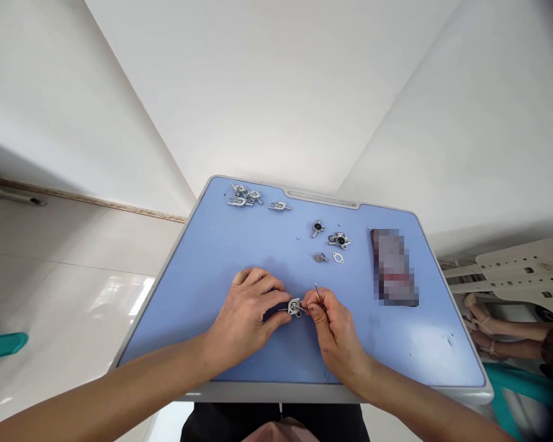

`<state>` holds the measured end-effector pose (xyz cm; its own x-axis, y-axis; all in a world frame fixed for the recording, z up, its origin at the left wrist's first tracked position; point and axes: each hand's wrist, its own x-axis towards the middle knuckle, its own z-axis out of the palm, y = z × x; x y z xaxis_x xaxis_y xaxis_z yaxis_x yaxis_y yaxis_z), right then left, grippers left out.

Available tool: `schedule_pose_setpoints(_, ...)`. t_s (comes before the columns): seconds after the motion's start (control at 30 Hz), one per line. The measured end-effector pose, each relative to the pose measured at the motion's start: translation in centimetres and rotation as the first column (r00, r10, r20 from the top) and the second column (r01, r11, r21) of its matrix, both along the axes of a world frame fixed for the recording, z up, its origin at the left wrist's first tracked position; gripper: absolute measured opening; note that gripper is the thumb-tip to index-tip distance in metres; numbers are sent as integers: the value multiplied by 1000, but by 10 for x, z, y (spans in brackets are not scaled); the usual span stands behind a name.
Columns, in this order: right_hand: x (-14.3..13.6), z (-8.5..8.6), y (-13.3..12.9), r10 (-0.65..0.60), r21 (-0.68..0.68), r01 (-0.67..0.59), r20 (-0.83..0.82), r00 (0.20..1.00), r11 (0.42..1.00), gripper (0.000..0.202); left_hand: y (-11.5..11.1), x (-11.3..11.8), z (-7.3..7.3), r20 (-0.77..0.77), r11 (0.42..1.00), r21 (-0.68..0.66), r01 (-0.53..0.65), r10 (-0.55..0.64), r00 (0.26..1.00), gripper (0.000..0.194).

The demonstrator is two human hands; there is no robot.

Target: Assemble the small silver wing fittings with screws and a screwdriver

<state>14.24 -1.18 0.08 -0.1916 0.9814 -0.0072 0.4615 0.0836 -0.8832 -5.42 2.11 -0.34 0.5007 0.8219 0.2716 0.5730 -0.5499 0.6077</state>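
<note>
Near the front middle of the blue desk, my left hand [246, 313] is closed, its thumb and forefinger pinching the side of a small metal valve [295, 307]. My right hand [338, 328] is closed too, with a thin metal rod-like tool [318, 293] sticking up between thumb and fingers. The right fingertips reach the valve's right side; whether they touch it cannot be made out. Beyond the hands lie a loose valve body with a black centre [318, 228], a similar cluster of parts [340, 240], a small dark metal piece [321, 258] and a flat two-holed plate [338, 258].
Several metal valves [245, 196] lie at the desk's far left, with one more valve [280, 207] beside them. A blurred dark rectangular object [395, 268] rests on the right. White walls [276, 92] rise behind the desk [188, 270]. Another person's legs [511, 331] show at right.
</note>
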Motion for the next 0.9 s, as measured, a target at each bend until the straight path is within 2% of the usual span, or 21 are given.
schedule_pose_setpoints(0.2,1,-6,0,25,44,-24,-19,1000,999,20,-4,7,2,-4,999,31,-12,12,1000,7)
schedule_pose_setpoints(0.43,2,-10,0,33,86,-35,13,999,996,18,-7,8,3,20,999,32,32,-33,999,13)
schedule_pose_setpoints(0.57,-1,-13,0,66,136,-71,37,997,988,17,-6,8,1,9,995,63,77,-77,997,23)
schedule_pose_setpoints(0.7,-3,-11,2,74,128,-77,28,997,989,17,1,9,-1,-24,994,71,89,-87,996,28)
schedule_pose_setpoints(0.8,-2,-7,3,54,102,-53,-8,999,993,16,-6,1,10,-58,994,80,69,-65,996,25)
schedule_pose_setpoints(0.9,0,-6,5,16,57,-12,-72,997,998,15,-34,-17,32,-35,975,216,-45,54,998,39)
